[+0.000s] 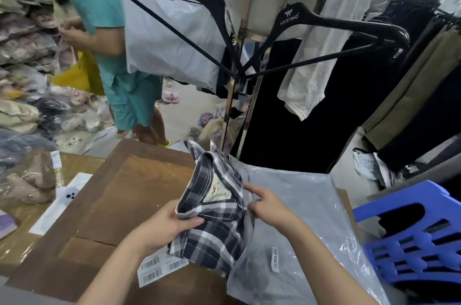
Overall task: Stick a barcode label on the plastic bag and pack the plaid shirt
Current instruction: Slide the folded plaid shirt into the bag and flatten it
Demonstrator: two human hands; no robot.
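Head view: left hand [166, 226] grips the folded plaid shirt [214, 215] at its collar end, fingers closed on the cloth; right hand [270, 207] pinches its right edge where the plastic bag [306, 217] begins; shirt's long axis runs collar-far to hem-near; bag lies directly right, 1 barcode label [274, 260] already on it.

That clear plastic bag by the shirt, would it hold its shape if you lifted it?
Probably not: the plastic bag lies wrinkled and sagging over the table edge, so it likely flops. Its glossy sheen suggests it is slippery. It looks thin, so probably very light.
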